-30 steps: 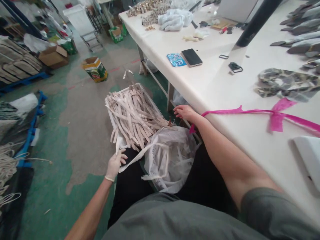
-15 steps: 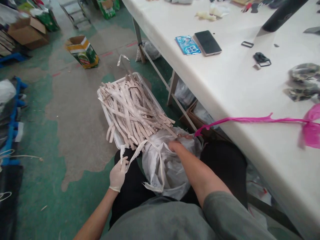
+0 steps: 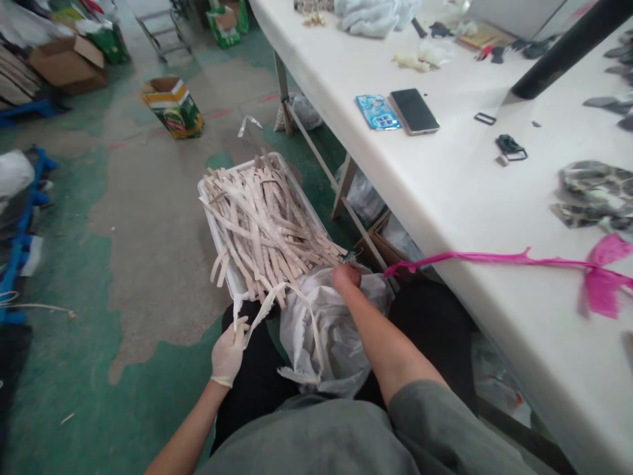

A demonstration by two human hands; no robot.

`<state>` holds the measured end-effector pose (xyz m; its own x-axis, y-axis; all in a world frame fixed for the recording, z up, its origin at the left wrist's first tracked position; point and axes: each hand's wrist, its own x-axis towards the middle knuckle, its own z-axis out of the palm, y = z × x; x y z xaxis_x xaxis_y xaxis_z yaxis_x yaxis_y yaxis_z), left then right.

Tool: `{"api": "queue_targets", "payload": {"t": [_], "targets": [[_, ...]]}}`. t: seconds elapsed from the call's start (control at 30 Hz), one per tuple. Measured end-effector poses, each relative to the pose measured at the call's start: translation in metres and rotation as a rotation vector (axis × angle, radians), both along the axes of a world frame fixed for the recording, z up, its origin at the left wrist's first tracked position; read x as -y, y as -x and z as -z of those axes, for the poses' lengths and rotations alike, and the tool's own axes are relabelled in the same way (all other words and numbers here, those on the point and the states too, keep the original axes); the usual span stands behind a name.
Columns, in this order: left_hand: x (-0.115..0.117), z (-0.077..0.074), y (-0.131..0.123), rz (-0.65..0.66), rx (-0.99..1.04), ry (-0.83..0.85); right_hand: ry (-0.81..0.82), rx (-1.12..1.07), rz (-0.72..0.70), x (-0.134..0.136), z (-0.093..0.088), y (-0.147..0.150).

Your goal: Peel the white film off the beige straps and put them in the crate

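A clear plastic bag (image 3: 329, 330) lies across my lap. My left hand (image 3: 228, 353), in a white glove, is closed on a white strap-like edge of that bag at its left side. My bare right hand (image 3: 346, 276) is closed at the bag's upper rim, touching the plastic; what its fingers pinch is hidden. Just beyond my knees stands a white tray (image 3: 213, 221) heaped with several pale beige strips (image 3: 262, 224), some spilling over its near edge toward the bag.
A white table (image 3: 445, 191) runs along the right, carrying a pink ribbon (image 3: 494, 258), a phone (image 3: 414, 111), a blue packet (image 3: 377, 111), black buckles (image 3: 511, 147) and patterned fabric (image 3: 591, 191). Cardboard boxes (image 3: 173, 105) stand on the green floor at the back.
My right hand has come off the table edge and down onto the top of the bag. The left hand stays on the bag's strap. The view has shifted slightly.
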<state>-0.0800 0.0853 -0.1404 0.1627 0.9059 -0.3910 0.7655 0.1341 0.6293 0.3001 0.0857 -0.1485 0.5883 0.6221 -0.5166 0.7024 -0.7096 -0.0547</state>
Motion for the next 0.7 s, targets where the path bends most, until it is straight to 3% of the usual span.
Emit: {"api": "queue_targets", "payload": {"t": [0.17,0.5,0.7], "targets": [[0.004,0.005,-0.001,-0.016,0.026,0.018,-0.101,0.131,-0.086,-0.016,0.007,-0.015],[0.006,0.011,-0.011,-0.039,0.033,0.06,-0.099,0.158,-0.101,-0.015,0.049,-0.032],[0.003,0.021,-0.011,-0.024,0.049,0.052,-0.207,0.073,-0.172,-0.059,0.051,-0.03]]}}
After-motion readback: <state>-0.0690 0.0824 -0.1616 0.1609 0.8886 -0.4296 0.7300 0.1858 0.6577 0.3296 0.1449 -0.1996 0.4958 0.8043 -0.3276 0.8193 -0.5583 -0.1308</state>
